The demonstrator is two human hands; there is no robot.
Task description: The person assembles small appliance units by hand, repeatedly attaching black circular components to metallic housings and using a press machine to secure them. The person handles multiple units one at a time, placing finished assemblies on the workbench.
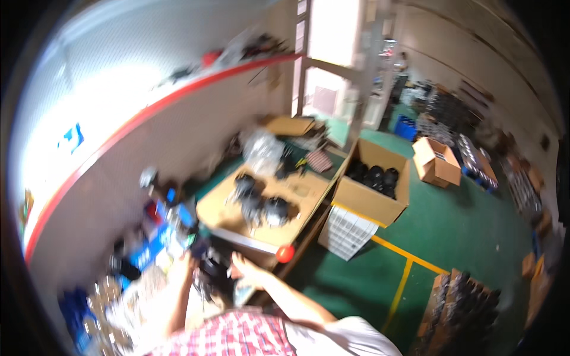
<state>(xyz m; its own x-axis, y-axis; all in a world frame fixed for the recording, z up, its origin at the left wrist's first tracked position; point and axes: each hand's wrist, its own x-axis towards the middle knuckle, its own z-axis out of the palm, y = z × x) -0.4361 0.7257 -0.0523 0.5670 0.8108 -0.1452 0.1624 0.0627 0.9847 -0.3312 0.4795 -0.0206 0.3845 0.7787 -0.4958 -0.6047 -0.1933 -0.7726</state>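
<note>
A dark, rounded part (215,270) stands at the near edge of the bench, between my two hands. My left hand (185,266) is at its left side, its fingers smeared by motion. On the other side my right hand (248,273) has its fingers apart, close to the part; whether they touch it is unclear. Just beyond, several black and grey rounded parts (276,210) lie on a brown cardboard-coloured work surface (219,204). A red ball (285,254) shows at that surface's near right corner.
Right of the bench, a cardboard box (371,204) of black round parts sits above a pale crate (348,232). Blue boxes (148,252) and loose items crowd the left. Behind lies a clear plastic bag (261,151). Stacked dark parts (466,308) stand at lower right.
</note>
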